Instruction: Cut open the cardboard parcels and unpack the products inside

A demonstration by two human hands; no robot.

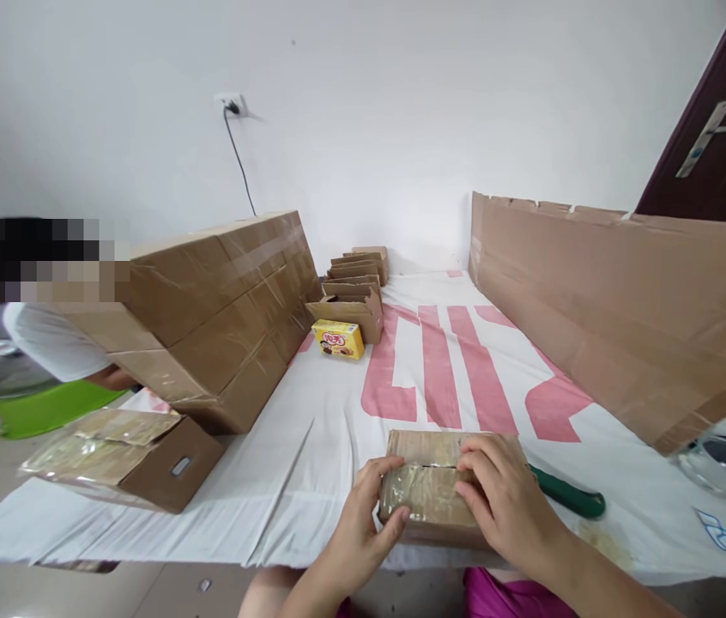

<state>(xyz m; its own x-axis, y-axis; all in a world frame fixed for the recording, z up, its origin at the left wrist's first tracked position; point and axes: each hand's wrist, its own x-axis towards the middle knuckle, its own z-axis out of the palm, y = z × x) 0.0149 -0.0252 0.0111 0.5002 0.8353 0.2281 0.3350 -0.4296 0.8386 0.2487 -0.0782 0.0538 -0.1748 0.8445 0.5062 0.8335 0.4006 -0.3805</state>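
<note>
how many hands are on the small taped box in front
2: the left hand holds the small taped box at its near left corner; the right hand lies on its top right side. No other hand shows on it.

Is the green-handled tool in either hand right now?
No: the green-handled tool lies on the white-and-pink printed sheet, while the left hand and the right hand grip the small taped brown cardboard box.

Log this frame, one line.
left hand: grips taped box | right hand: flat on box top | green tool: lies right of box
</note>
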